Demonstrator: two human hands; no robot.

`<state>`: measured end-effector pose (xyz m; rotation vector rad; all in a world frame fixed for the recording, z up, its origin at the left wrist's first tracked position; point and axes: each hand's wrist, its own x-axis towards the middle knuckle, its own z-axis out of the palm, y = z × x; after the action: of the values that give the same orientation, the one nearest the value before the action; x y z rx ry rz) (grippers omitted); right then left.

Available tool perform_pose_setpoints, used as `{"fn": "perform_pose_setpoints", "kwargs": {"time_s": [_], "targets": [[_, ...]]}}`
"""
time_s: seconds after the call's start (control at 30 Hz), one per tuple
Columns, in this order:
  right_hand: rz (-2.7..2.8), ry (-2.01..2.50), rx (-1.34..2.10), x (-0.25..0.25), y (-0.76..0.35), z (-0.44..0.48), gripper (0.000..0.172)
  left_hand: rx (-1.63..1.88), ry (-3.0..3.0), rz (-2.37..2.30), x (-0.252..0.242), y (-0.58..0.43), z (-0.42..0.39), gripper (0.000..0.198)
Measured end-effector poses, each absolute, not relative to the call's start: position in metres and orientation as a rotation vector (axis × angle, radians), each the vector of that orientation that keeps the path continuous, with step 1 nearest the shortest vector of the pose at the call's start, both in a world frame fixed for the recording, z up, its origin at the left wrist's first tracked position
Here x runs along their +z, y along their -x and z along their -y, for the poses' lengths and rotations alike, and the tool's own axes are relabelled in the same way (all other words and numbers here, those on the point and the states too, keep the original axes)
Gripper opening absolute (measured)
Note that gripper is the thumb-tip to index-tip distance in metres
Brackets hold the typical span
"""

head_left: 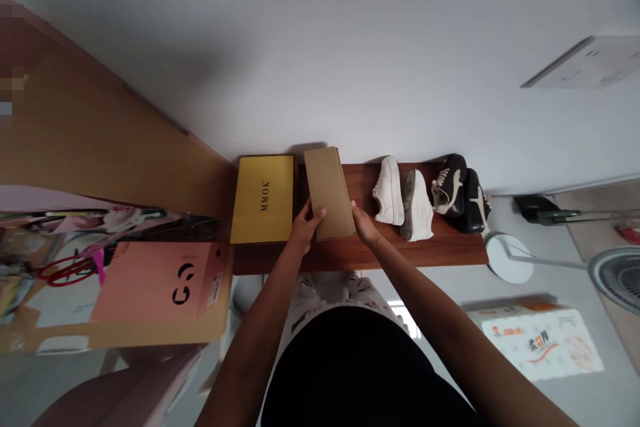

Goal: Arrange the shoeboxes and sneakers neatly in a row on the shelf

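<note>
A plain brown cardboard box point(329, 192) is held between both hands on a reddish-brown wooden shelf point(425, 250); the left hand point(306, 227) is closed on the box's near left corner, with the thumb laid on the top face and the fingers wrapped under the edge; the right hand point(364, 225) is pressed flat against the near right side, the fingers hidden behind the box. The box is seen tilted slightly, its far end close to the white wall point(350, 47); whether its underside rests fully on the shelf cannot be told.

Just to the left of it, a yellow box point(263, 198) marked MMOK is laid flat on the same shelf, the two boxes near each other but parted by a narrow dark gap. To the right of the brown box, a pair of white shoes point(403, 201) is set, one upright and one turned on its side with the sole shown; beyond these, a pair of black shoes point(460, 193) with white markings is placed at the shelf's right end.

Further left, below the shelf level, a pink box point(155, 280) with a black logo is seen resting on a larger cardboard piece; on the floor at the right, a white printed package point(543, 341) and a white round lamp base point(510, 257) are visible.
</note>
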<state>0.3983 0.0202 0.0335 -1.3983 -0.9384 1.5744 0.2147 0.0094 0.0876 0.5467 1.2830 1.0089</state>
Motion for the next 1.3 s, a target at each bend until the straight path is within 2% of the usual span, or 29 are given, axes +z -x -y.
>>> {"fn": "perform_pose_setpoints", "kwargs": {"time_s": [0.1, 0.27, 0.47, 0.6, 0.87, 1.07, 1.3], "targets": [[0.93, 1.323, 1.662, 0.049, -0.395, -0.013, 0.071, 1.004, -0.552, -1.263, 0.08, -0.215, -0.01, 0.08], [0.969, 1.384, 1.621, 0.059, -0.391, -0.007, 0.069, 0.942, -0.561, -1.297, 0.076, -0.213, -0.012, 0.08], [0.917, 1.404, 1.513, 0.057, -0.399, -0.004, 0.07, 0.949, -0.599, -1.399, 0.059, -0.211, -0.014, 0.062], [0.854, 1.45, 1.441, 0.058, -0.415, -0.004, 0.075, 0.916, -0.655, -1.506, 0.038, -0.217, -0.017, 0.059], [0.802, 1.454, 1.471, 0.057, -0.447, -0.005, 0.084, 0.796, -0.498, -1.603, -0.003, -0.24, -0.026, 0.073], [0.826, 1.442, 1.407, 0.057, -0.463, -0.005, 0.076, 0.821, -0.395, -1.472, -0.015, -0.241, -0.027, 0.058], [0.907, 1.499, 1.321, 0.046, -0.478, -0.007, 0.064, 0.962, -0.402, -1.461, 0.004, -0.234, -0.019, 0.055]]}}
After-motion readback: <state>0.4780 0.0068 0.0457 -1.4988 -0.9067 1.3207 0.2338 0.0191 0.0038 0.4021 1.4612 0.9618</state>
